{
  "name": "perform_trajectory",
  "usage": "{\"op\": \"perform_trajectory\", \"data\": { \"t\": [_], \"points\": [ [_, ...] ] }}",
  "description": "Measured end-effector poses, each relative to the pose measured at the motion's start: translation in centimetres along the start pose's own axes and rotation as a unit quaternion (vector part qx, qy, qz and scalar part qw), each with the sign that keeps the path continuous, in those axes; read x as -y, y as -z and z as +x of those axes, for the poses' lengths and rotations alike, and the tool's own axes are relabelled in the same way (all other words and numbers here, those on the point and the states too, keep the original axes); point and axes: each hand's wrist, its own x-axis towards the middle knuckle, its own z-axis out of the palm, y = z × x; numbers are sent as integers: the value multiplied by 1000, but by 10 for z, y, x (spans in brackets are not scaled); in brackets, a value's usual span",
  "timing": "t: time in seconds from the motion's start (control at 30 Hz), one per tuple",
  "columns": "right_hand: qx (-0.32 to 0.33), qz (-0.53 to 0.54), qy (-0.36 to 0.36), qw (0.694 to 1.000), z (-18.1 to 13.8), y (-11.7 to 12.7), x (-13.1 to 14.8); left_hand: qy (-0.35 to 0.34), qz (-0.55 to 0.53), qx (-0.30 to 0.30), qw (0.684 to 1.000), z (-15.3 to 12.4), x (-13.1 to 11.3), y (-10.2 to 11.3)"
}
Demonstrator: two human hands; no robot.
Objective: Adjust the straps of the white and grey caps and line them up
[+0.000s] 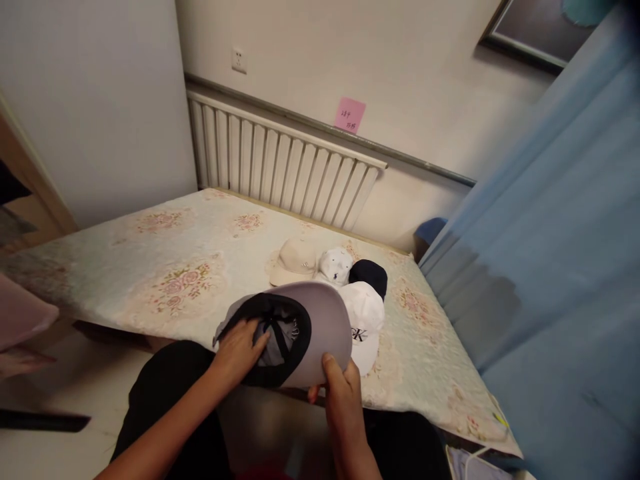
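A grey baseball cap (323, 320) is turned with its inside toward me, showing a black sweatband and dark seam tape. My right hand (343, 387) pinches the edge of its brim between thumb and fingers. Inside the crown lies my left hand (240, 350), with the thumb apart and the fingers reaching in; some fingertips are hard to make out. Just behind on the bed are a beige cap (296, 259), a white cap with a small dark emblem (336, 263), a black cap (369, 273) and a white cap with black letters (367, 313), partly covered by the grey one.
The caps lie on a bed with a flowered cover (200, 233). Beyond it a white radiator (285, 157) runs along the wall, below a pink note (349, 115). A blue curtain (550, 267) hangs at the right. Another person's hand (25, 360) shows at the left edge.
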Motion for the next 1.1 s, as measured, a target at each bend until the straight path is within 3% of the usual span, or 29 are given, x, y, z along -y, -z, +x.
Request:
{"op": "perform_trajectory", "data": {
  "t": [0.13,0.33,0.5,0.6,0.7,0.87,1.1],
  "points": [
    [18,47,-19,999,7,4,-12,47,56,29,997,5,17,13],
    [-5,89,-59,994,20,1,-30,63,123,21,990,6,16,32],
    [-16,101,-78,992,29,-5,-47,50,160,23,986,8,25,23],
    [-23,91,-78,992,34,-7,-58,46,106,45,992,8,31,5],
    [-18,70,-72,995,37,-5,-65,-12,-40,107,993,3,25,-8],
    [-23,62,-80,995,40,-1,-68,-91,-244,206,943,-22,-2,-12],
    [-22,75,-83,994,41,0,-64,-146,-210,192,948,-40,-13,-30]
  ]
}}
